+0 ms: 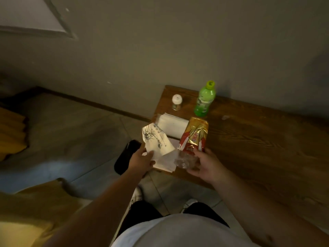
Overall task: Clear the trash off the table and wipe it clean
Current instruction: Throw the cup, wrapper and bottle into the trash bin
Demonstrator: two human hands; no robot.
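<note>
A dark wooden table (pixel 258 139) runs along the wall on the right. At its left end my left hand (pixel 142 160) grips a crumpled white printed paper (pixel 156 139) held over the table's corner. My right hand (pixel 203 166) is closed around a red and gold snack bag (pixel 195 136) together with a wad of clear plastic wrap (pixel 185 160). A folded white tissue (pixel 167 162) lies under the two hands. Farther back, a flat stack of white napkins (pixel 171 124) lies on the wood.
A green drink bottle (pixel 204 100) stands upright near the wall, with a small white-capped jar (pixel 177 102) to its left. A pale smear (pixel 225 117) marks the wood. A black bin (pixel 125 157) sits on the floor beside the table's left end. A yellow cloth (pixel 12 132) is far left.
</note>
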